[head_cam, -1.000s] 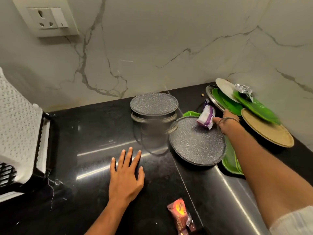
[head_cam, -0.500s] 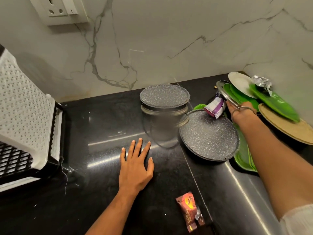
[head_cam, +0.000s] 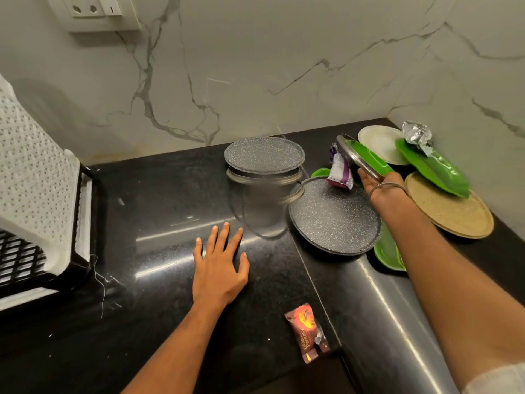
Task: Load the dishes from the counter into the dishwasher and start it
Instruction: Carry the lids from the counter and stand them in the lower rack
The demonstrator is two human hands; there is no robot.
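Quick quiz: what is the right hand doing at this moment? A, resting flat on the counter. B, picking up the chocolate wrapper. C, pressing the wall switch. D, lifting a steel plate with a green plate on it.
D: the right hand grips the tilted steel plate carrying a green plate, raised off the pile; the left hand lies flat on the counter.

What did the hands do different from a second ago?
The right hand let go of the purple wrapper, which now lies on the speckled grey plate, and moved back to grip the tilted steel plate holding a green plate. The left hand stayed flat on the black counter. The red wrapper and the other plates stayed put.
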